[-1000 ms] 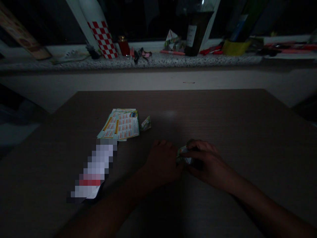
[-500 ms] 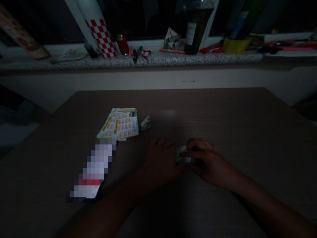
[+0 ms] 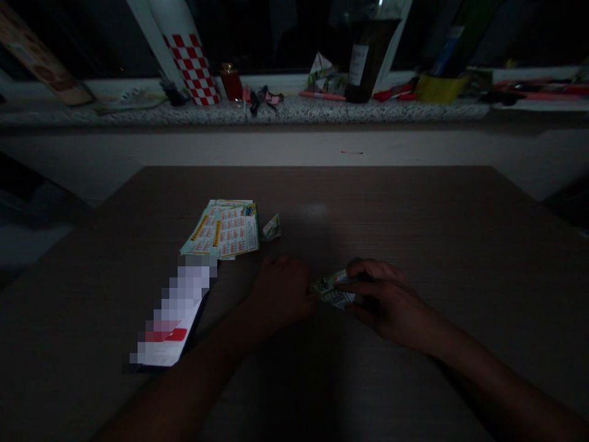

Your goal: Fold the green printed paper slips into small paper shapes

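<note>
Between my hands is a small folded printed paper [image 3: 338, 297], green and white, low over the table or on it. My right hand [image 3: 391, 304] grips its right part, with the thumb at the near edge and the fingers across the top. My left hand [image 3: 283, 291] is curled closed at the paper's pointed left end; its fingertips are mostly hidden in the dark. Beyond my left hand lies a small folded paper piece [image 3: 272, 228]. Beside that piece is a fanned stack of printed paper cards [image 3: 237, 232] with rows of numbers.
A phone [image 3: 181, 313] with a lit, blurred screen lies left of my left forearm on the wooden table [image 3: 414, 209]. Behind the table, a granite sill [image 3: 294, 112] carries a checkered bottle [image 3: 196, 67], a dark labelled bottle [image 3: 368, 61], a yellow container [image 3: 439, 88] and another folded paper [image 3: 319, 72].
My left hand has slid leftward, away from my right hand, and more of the folded paper shows between them. My right hand stays almost in place.
</note>
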The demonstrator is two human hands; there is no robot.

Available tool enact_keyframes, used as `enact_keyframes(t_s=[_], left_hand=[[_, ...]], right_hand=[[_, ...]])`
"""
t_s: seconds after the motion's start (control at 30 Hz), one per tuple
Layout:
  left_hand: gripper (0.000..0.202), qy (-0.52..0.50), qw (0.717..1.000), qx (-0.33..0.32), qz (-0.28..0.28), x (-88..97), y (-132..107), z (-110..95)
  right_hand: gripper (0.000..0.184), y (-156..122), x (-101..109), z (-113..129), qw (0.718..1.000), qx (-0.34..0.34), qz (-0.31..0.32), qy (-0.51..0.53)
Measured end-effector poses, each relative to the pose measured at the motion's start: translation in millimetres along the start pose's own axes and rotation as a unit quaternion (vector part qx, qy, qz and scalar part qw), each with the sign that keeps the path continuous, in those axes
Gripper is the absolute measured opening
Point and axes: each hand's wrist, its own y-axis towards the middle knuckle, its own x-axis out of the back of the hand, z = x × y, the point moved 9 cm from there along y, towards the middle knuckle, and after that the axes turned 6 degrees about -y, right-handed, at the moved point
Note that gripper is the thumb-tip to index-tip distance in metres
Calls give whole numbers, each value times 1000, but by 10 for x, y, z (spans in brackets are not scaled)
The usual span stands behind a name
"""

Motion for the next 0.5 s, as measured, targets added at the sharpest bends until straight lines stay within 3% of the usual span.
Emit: enact_keyframes(t_s=[0.27, 0.5], left_hand=[[13, -52, 998, -27, -33, 3, -69, 62], [16, -73, 980, -149, -112, 61, -154, -217]], right_hand=[[43, -9, 15, 27, 999, 36, 16, 6], [24, 7, 103, 89, 995, 84, -13, 43]])
